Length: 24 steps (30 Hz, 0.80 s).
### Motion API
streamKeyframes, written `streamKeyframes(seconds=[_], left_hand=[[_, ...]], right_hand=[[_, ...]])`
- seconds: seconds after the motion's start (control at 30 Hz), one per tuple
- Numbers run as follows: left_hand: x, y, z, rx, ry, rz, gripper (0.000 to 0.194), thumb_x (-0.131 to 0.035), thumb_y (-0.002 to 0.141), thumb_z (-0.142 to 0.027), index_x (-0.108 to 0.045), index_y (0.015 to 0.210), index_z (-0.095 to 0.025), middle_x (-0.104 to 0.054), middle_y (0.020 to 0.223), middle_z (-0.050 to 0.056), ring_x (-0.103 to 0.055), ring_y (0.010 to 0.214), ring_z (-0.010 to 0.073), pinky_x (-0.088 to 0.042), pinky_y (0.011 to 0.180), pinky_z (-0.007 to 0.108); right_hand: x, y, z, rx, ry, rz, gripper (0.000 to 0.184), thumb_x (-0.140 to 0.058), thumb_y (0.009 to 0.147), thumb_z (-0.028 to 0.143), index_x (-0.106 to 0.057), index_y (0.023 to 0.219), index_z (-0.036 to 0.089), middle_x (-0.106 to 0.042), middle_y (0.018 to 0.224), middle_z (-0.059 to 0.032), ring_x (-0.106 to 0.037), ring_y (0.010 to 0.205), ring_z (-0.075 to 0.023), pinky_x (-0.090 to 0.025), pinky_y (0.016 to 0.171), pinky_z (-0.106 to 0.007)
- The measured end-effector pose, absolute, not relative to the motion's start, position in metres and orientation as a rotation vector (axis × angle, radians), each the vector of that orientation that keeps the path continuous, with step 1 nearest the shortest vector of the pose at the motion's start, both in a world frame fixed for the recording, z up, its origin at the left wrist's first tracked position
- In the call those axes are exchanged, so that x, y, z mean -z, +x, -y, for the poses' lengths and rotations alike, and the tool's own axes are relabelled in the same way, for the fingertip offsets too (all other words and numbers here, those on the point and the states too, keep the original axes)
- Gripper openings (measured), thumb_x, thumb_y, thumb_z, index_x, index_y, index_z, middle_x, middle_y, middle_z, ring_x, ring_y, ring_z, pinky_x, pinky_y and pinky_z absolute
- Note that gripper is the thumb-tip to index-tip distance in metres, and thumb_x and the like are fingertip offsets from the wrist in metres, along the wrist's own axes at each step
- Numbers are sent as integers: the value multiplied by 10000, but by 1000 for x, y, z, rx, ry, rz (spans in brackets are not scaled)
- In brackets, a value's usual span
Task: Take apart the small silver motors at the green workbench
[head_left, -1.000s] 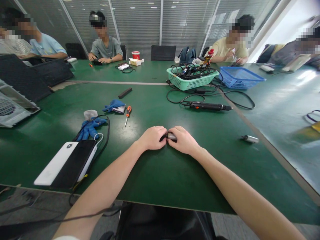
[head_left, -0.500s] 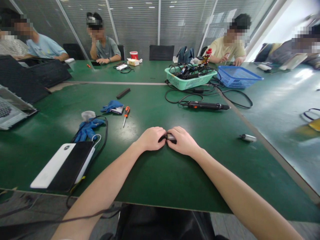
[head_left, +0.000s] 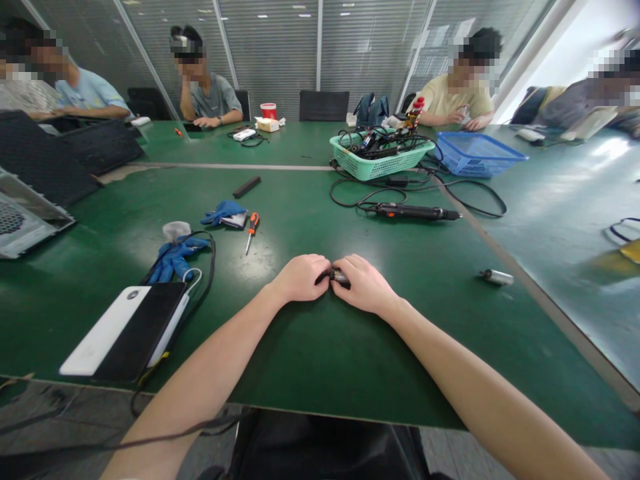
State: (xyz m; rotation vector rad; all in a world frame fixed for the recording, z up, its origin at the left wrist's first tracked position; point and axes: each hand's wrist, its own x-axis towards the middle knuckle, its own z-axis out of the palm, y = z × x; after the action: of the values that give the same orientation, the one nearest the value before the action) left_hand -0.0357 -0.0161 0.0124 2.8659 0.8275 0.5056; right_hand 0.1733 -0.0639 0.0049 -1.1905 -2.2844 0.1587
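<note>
A small cylindrical part (head_left: 340,276) of black and bare metal sits low over the green table (head_left: 320,353), mostly hidden by my fingers. My left hand (head_left: 300,278) grips its left end, and my right hand (head_left: 364,285) closes on its right end. Both wrists rest close to the table top. Farther right lies a loose metal cylinder (head_left: 497,277), well away from my right hand. Left of my left forearm are a white-and-black power bank (head_left: 125,331) and a blue glove (head_left: 175,262).
Ahead lie an orange-handled screwdriver (head_left: 253,231), a black electric screwdriver (head_left: 413,212) with cables, a green basket (head_left: 380,159) of wires and a blue basket (head_left: 475,155). Several co-workers sit around the far table edges. Black computer cases stand at the left.
My hands have drawn slightly closer together around the part, covering more of it. The camera view has shifted slightly, and the objects on the table have not moved.
</note>
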Motion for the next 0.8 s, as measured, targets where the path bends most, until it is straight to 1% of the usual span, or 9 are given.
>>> streamKeyframes(seconds=[0.2,0.47,0.8], left_hand=[[-12,-37,16,-519,2878,-843,113,-496,914,-238,-571,845,-190,-634,843,47,-601,788,191,-472,724,323],[-10,-36,15,-521,2859,-837,90,-511,898,-226,-572,842,-189,-635,840,44,-603,785,187,-467,712,310],[-10,-36,16,-529,2850,-831,109,-512,906,-233,-575,831,-189,-639,840,45,-602,778,185,-460,708,305]], right_hand=[[-4,171,65,-146,-1215,2275,145,-590,889,242,-585,1033,225,-673,980,-83,-598,941,-268,-491,861,-414],[-6,170,66,-125,-1245,2288,114,-585,905,242,-590,1014,212,-677,963,-77,-593,922,-252,-473,850,-388],[-3,167,67,-95,-1288,2267,108,-588,903,245,-603,1001,203,-679,948,-82,-595,924,-254,-469,843,-376]])
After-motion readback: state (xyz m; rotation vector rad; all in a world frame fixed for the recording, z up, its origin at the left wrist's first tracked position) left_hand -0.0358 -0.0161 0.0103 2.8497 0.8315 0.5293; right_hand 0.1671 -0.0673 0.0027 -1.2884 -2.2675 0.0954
